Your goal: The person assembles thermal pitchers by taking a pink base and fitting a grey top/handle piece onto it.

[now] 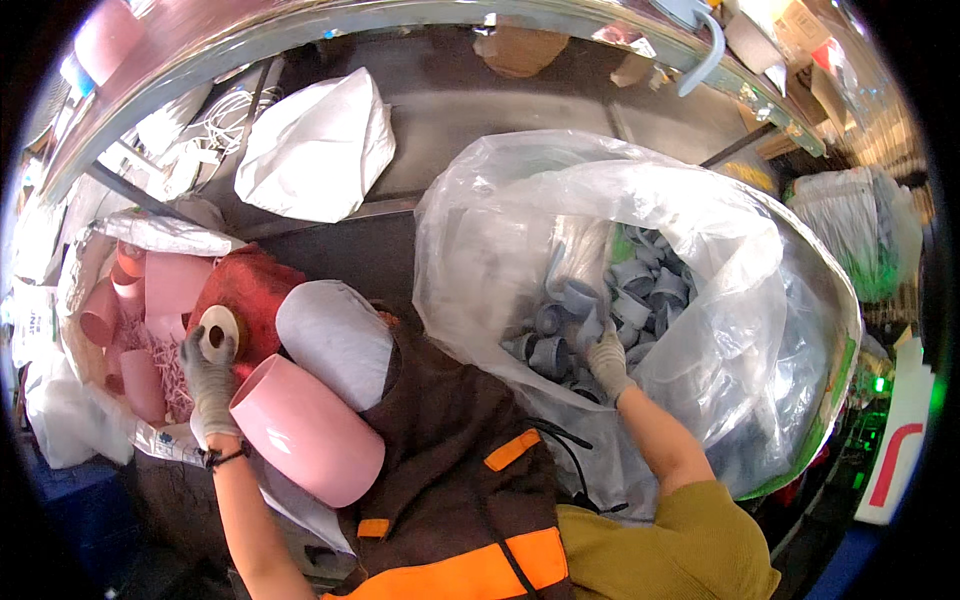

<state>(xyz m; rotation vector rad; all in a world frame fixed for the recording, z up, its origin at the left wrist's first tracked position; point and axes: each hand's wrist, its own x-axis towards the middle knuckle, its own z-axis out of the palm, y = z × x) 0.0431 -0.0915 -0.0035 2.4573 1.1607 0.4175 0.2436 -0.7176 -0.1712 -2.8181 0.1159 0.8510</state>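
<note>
"Left hand (pixel 211 385)?"
"Clamped on a cream ring-shaped roll (pixel 234 325) by red fabric (pixel 262 290); probably light, stiff: hold its rim."
"Right hand (pixel 607 367)?"
"Among curved grey-blue plastic pieces (pixel 632 277), likely slippery, inside a clear plastic bag (pixel 462 255); grip unclear."

A white sack (pixel 318 145) lies near tangled white cables (pixel 228 120).

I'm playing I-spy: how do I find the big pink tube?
Find the white sack on the left. At its right edge is the left hand. Beside that wrist, the pink tube lies outside the sack, unlike the pink pieces inside.
</note>
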